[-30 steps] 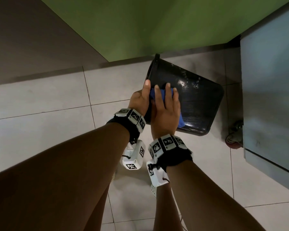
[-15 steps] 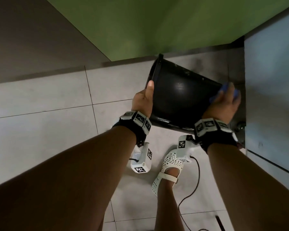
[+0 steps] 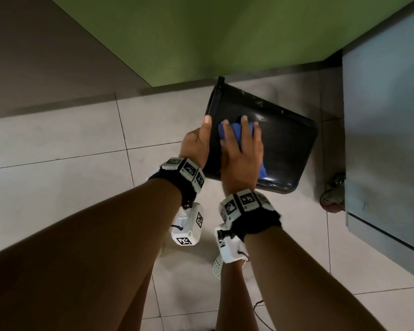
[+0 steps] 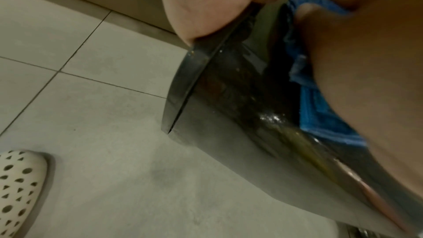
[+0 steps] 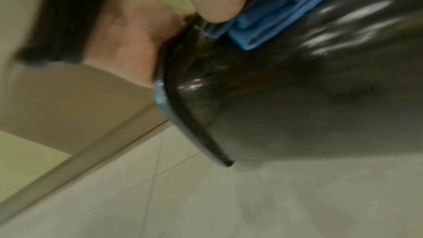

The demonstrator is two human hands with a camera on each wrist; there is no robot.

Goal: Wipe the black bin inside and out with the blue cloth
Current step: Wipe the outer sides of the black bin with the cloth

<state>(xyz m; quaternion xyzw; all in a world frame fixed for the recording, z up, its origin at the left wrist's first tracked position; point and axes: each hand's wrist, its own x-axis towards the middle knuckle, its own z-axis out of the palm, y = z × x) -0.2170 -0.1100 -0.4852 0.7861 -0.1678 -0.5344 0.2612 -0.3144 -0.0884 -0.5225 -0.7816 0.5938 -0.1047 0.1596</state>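
Observation:
The black bin [image 3: 285, 149] is held on its side above the tiled floor, mouth to the left, base to the right. My left hand [image 3: 197, 142] grips its rim, thumb lying along the outside; the other fingers are hidden inside. My right hand [image 3: 243, 151] lies flat on the bin's upper outer wall close to the rim, pressing the blue cloth [image 3: 234, 130] against it with spread fingers. In the left wrist view the cloth [image 4: 320, 111] is bunched under that palm on the glossy bin [image 4: 228, 115]. In the right wrist view the cloth [image 5: 270, 24] sits just behind the rim of the bin [image 5: 297, 97].
A grey cabinet [image 3: 380, 139] on a castor [image 3: 332, 199] stands close to the bin's base on the right. A green wall [image 3: 225, 32] runs behind. My white perforated shoe [image 3: 218, 268] and a thin cable [image 3: 258, 304] are on the floor below my hands.
Half a second ago my right hand held the cloth at the bin's base on the right. It has swept back left along the outer wall to the rim. The left hand kept its grip.

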